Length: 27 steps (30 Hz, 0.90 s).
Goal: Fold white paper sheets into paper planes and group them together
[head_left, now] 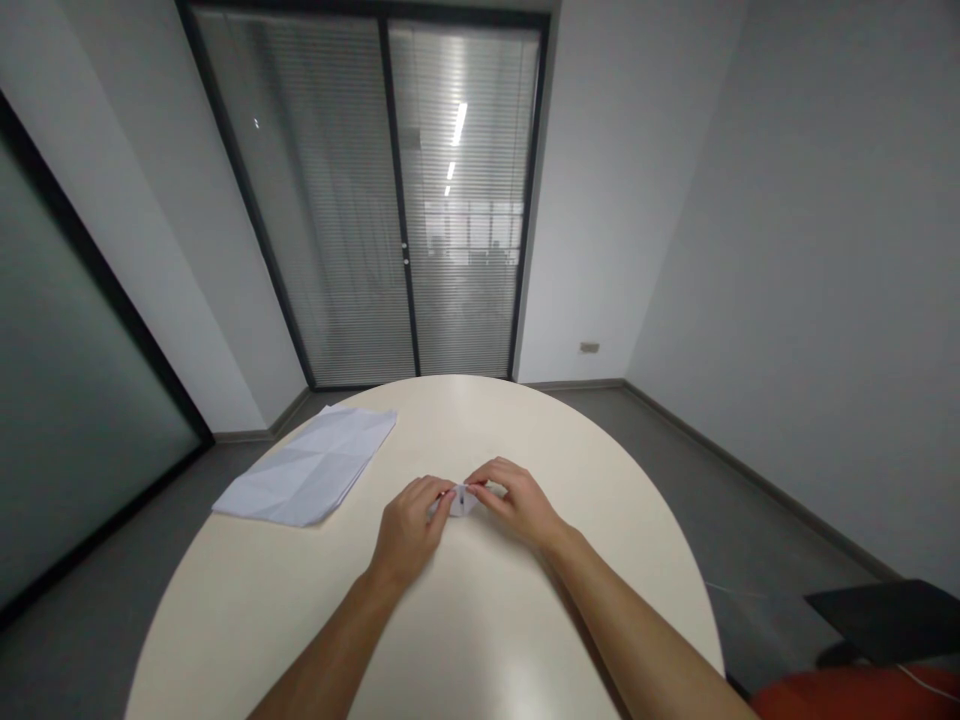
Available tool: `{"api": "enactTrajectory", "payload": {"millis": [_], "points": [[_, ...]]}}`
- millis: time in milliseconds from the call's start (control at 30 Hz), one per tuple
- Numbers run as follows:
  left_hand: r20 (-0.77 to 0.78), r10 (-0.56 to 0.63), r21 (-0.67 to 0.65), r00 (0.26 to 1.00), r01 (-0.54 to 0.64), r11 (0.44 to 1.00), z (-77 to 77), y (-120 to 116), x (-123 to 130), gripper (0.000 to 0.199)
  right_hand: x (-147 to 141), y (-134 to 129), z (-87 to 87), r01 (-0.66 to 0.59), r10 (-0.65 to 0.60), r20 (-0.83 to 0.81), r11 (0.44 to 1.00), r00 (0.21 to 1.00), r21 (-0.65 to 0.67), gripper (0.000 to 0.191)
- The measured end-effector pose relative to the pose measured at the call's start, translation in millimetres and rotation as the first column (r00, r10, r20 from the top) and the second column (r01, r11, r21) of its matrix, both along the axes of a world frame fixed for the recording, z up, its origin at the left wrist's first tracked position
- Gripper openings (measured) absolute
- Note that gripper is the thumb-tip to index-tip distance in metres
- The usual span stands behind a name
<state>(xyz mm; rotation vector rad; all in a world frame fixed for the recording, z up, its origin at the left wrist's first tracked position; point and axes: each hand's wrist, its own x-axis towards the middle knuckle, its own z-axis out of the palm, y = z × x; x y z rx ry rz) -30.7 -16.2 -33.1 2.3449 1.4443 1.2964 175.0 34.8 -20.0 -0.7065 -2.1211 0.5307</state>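
Folded paper (463,503) | long axis left-right | pointing end unclear | left hand (410,522), right hand (520,502) each pinching one side

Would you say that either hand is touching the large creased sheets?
No, the left hand and right hand pinch the small folded paper, while the creased sheets lie apart to their left.

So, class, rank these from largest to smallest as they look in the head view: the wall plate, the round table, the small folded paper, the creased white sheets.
1. Round table
2. Creased white sheets
3. Small folded paper, partly hidden
4. Wall plate, farthest away
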Motion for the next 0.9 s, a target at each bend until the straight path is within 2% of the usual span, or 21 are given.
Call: {"api": "enactTrajectory", "payload": {"millis": [367, 667, 900], "points": [[0.079, 0.015, -0.021, 0.997, -0.013, 1.0, -3.8, 2.7, -2.1, 0.021, 3.0, -0.1, 1.6, 0.04, -0.04, -0.005, 0.999, 0.999, -0.018, 0.027], [0.227, 0.145, -0.141, 0.963, -0.114, 0.983, -9.1, 8.6, -4.6, 0.024, 9.0, 7.7, -5.8, 0.153, -0.16, -0.072, 0.984, 0.984, -0.095, 0.021], [0.309, 0.223, -0.164, 0.924, -0.179, 0.97, -10.3, 9.4, -6.8, 0.026, 13.3, 11.0, -6.8, 0.231, -0.253, -0.125, 0.959, 0.959, -0.164, 0.025]]}}
